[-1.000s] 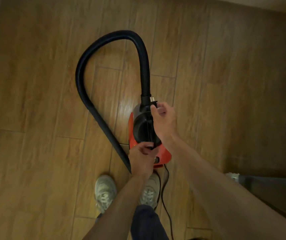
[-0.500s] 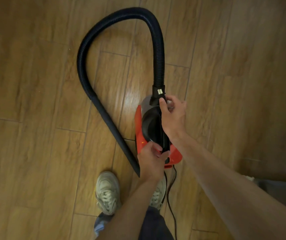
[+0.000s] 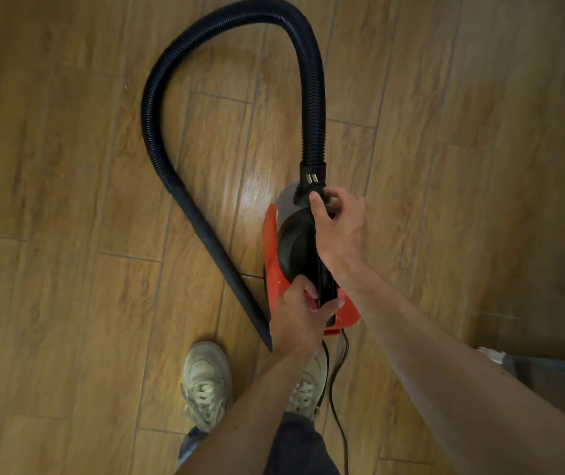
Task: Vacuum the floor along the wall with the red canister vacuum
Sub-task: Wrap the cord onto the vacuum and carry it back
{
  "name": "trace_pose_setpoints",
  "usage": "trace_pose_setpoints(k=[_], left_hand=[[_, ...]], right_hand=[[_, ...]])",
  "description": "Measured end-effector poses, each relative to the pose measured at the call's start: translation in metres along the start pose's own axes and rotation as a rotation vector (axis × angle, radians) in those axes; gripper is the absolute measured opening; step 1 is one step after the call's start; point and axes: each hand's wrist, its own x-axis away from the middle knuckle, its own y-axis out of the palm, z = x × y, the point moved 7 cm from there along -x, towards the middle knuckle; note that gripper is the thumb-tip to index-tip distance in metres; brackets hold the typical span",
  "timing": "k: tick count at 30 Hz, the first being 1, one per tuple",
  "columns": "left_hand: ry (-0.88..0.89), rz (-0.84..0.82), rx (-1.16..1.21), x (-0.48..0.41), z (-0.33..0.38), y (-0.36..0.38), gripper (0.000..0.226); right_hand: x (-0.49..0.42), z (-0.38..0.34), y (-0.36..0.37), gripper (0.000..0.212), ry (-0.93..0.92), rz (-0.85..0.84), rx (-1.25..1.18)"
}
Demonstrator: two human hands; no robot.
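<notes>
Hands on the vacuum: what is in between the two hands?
The black handle on top of the red vacuum runs between the left hand and the right hand. Each hand grips one end, as the head view shows.

Floor (image 3: 68,303) of wood-look planks, mid-brown with streaky grain, laid in staggered rows; thin dark seams (image 3: 130,257) between boards. Surface glossy, with one bright patch of reflected light (image 3: 260,193) near centre. Right side falls into shadow. At the lower right edge, a dark grey object (image 3: 548,371) with a small white piece (image 3: 490,354) at its end; neither identifiable.
</notes>
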Motion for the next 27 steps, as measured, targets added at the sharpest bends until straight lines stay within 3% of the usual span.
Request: trace_pose_setpoints(k=[9,12,16,18,23,25,27], left_hand=[[0.025,-0.053,-0.041,-0.003,0.002,-0.005,0.042],[0.004,-0.106,-0.123,-0.002,0.003,-0.021,0.053],[0.042,-0.200,-0.215,0.004,0.015,-0.049,0.085],[0.077,-0.233,-0.280,0.006,0.023,-0.062,0.087],[0.199,-0.250,-0.651,0.006,0.030,-0.099,0.073],[0.246,-0.240,-0.860,0.003,0.027,-0.109,0.070],[0.280,-0.275,-1.098,-0.002,0.015,-0.111,0.071]], right_hand=[[0.000,-0.006,-0.001,0.023,-0.007,-0.015,0.054],[0.007,-0.008,-0.011,0.031,-0.004,-0.070,0.092],[0.023,-0.012,-0.023,0.046,-0.036,-0.190,0.184],[0.032,-0.016,-0.029,0.048,-0.079,-0.256,0.248],[0.049,-0.023,-0.039,0.060,-0.127,-0.370,0.463],[0.053,-0.022,-0.036,0.074,-0.151,-0.375,0.569],[0.053,-0.018,-0.034,0.074,-0.154,-0.346,0.704]])
